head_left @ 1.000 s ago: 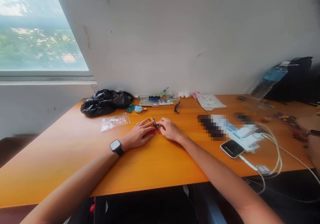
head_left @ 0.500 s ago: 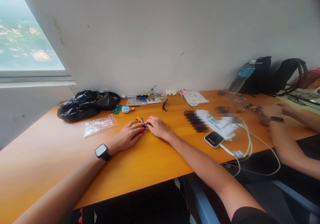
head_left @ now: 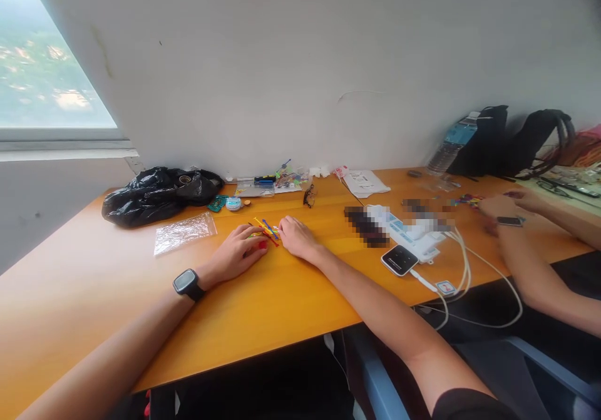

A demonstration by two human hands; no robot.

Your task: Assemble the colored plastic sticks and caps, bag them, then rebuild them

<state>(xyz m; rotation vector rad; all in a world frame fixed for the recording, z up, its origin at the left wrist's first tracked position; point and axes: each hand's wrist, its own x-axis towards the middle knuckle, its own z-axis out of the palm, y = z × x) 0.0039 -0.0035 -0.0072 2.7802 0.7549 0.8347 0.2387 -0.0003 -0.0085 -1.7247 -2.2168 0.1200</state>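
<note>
A small bunch of coloured sticks (head_left: pixel 265 229), yellow, blue and red, lies on the orange table (head_left: pixel 282 295) between my two hands. My left hand (head_left: pixel 239 251), with a black smartwatch (head_left: pixel 188 284) on the wrist, rests flat with its fingers stretched over the sticks. My right hand (head_left: pixel 295 237) sits just to the right, its fingers curled and pinched at the sticks' ends. What the fingertips hold is too small to make out.
A black plastic bag (head_left: pixel 157 194) and a clear plastic bag (head_left: pixel 184 232) lie at the left. Small parts (head_left: pixel 272 184), glasses (head_left: pixel 308 196) and papers (head_left: pixel 366 183) line the wall. A phone (head_left: pixel 399 260) with white cables (head_left: pixel 469 276) lies right. Another person's hands (head_left: pixel 504 210) work at far right, near bags (head_left: pixel 507 138).
The view has swung to the right, bringing another person's arms into sight. My hands stay together at the sticks; the left fingers have slid back slightly, baring more of the sticks.
</note>
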